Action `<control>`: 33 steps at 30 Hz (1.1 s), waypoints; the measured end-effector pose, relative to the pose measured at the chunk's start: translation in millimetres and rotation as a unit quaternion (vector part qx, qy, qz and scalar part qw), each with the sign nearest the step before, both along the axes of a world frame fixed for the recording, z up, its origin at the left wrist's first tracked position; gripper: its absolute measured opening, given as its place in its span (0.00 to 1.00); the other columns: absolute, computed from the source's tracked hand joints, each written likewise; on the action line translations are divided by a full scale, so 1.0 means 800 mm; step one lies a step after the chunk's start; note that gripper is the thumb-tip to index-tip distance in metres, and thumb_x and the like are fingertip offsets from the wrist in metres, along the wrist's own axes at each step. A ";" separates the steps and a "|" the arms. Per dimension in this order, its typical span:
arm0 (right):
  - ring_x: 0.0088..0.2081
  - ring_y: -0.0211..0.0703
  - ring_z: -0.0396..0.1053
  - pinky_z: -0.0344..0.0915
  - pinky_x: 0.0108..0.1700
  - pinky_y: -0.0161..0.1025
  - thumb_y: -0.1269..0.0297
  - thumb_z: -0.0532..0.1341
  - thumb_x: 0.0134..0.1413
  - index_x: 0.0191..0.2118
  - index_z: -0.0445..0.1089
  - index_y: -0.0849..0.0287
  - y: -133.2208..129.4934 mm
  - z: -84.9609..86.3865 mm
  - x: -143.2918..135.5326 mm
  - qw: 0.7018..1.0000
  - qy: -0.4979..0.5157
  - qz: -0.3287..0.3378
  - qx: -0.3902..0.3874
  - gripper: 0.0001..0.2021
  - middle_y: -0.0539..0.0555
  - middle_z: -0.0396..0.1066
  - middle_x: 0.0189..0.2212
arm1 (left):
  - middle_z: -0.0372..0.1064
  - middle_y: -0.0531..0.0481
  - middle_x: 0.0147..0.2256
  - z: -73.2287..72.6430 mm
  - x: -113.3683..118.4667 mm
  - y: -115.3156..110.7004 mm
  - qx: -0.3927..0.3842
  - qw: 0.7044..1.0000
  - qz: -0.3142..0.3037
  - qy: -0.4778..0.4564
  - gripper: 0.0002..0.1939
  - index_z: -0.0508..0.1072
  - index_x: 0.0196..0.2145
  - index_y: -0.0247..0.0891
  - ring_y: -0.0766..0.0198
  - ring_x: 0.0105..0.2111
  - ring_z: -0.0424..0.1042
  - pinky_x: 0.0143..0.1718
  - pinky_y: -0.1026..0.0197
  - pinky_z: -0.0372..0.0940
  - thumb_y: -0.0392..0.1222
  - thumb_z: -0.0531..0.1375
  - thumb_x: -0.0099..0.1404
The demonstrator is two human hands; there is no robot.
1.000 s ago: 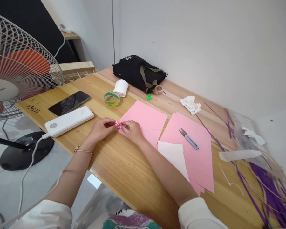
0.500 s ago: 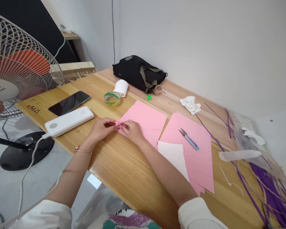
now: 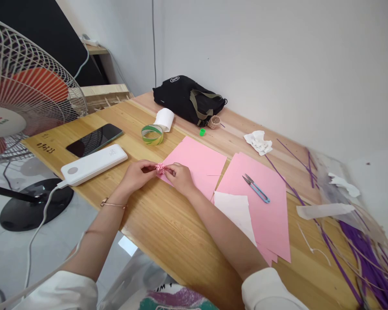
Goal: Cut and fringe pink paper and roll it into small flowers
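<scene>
Between my two hands is a small pink paper flower with fringed, curled petals. My left hand pinches it from the left side. From the right, the thumb and fingers of my right hand grip its other edge. Both hands are just above the near corner of a pink paper sheet. A second stack of pink paper lies farther right, with blue thread snips resting on it. A torn white paper sheet partly overlaps that stack.
On the left are a white power bank, a phone and a fan. Tape, a white roll, a green cap and a black bag are behind. Crumpled tissue and purple strips lie right.
</scene>
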State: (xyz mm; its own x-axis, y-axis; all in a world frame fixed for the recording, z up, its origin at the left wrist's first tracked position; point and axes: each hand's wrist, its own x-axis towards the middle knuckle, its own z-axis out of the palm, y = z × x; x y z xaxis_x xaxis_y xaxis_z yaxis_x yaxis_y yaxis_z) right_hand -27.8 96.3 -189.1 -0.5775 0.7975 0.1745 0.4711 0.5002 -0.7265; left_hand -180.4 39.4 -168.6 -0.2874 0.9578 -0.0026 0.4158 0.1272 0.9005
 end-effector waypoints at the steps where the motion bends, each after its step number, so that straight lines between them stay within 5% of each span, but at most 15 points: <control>1: 0.29 0.36 0.64 0.59 0.34 0.33 0.73 0.60 0.52 0.35 0.76 0.61 0.000 0.000 0.000 1.000 0.001 0.000 0.001 0.08 0.52 0.70 0.28 | 0.76 0.46 0.31 0.000 0.000 0.000 -0.001 1.000 0.001 -0.002 0.18 0.76 0.27 0.37 0.57 0.32 0.72 0.36 0.58 0.66 0.53 0.64 0.42; 33: 0.30 0.36 0.65 0.59 0.35 0.33 0.72 0.60 0.52 0.36 0.76 0.60 -0.002 0.002 0.000 1.000 -0.003 -0.003 -0.001 0.08 0.52 0.70 0.29 | 0.76 0.45 0.30 0.005 0.003 0.000 -0.006 1.000 0.004 -0.009 0.19 0.77 0.27 0.38 0.57 0.32 0.73 0.37 0.57 0.67 0.55 0.65 0.41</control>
